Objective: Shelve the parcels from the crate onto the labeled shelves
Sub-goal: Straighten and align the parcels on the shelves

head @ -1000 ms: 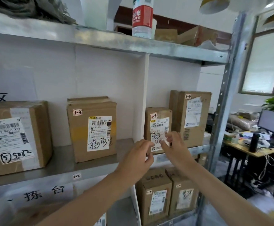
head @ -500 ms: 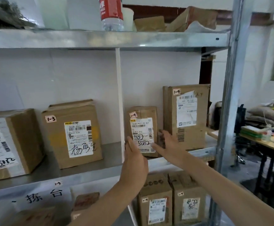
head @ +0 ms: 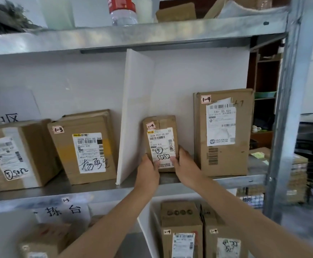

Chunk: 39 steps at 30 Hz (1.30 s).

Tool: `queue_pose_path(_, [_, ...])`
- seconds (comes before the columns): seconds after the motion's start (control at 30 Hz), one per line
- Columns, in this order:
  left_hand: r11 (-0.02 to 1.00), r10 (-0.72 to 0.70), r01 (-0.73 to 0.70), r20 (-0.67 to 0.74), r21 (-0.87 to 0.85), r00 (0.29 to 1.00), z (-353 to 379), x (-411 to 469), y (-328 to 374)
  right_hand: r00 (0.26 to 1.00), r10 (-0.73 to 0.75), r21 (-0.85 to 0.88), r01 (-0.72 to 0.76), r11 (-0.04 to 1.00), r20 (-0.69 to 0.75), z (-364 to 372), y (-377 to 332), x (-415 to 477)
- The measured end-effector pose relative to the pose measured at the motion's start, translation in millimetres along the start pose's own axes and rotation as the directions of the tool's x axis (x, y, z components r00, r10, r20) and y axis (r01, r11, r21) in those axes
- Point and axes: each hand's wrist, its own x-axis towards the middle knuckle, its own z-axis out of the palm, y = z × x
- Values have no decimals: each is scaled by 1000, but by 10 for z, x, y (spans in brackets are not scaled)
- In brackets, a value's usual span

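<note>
While the small brown cardboard parcel (head: 160,131) stands this close to the front lip of the grey metal shelf (head: 217,181), the likeliest slip is a forward topple. It is narrow and tall, so letting go before its base sits flat, or while it leans toward the camera, could send it off the edge. A push that drifts toward the left of the frame could also nudge the white divider panel (head: 133,112) just beside it. That panel looks thin and light, so it may shift and spoil the split between compartments. A push to the right could scrape the parcel against the taller brown cardboard box (head: 224,135), though a clear gap lies between them now.

The parcel is at the centre of the frame, upright, in the compartment right of the divider. Its small tag reads 1-4, matching the tag on the taller box. A brown cardboard box tagged 1-3 (head: 84,148) stands on the other side of the divider, left of centre.

Both hands clasp the parcel low down. The left hand (head: 148,172) grips its lower left side with the thumb on the front label. The right hand (head: 186,168) grips the lower right side the same way. Most of the parcel rises above the hands, and they hide part of its bottom edge, so I cannot tell whether it rests fully on the shelf.
</note>
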Motion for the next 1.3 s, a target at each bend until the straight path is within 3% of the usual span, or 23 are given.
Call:
queue_pose_path(0.37, [1000,26,-26,31,-2,999,85,49,29,995,100,-82,-100,992,-6,3,36,57])
queue_pose_path(0.63, [971,225,-218,-66,102,972,-83,-81,211,992,69,-206,-89,974,-103,-115,-84,-130])
queue_pose_path(0.77, [910,401,-390,-68,138,913,-140,-160,348,997,14,-268,-34,963,-74,-250,-202,-283])
queue_pose_path(0.9, [846,509,-497,-13,192,861,-111,-252,422,998,-28,-161,17,987,-61,-490,-225,-438])
queue_pose_path(1.03, [795,563,-565,79,221,823,48,-289,502,984,-70,-122,51,991,-164,-776,-187,-552])
queue_pose_path(1.3, [812,557,-577,182,88,811,403,-339,831,906,-96,-148,38,988,-411,-1242,80,-669])
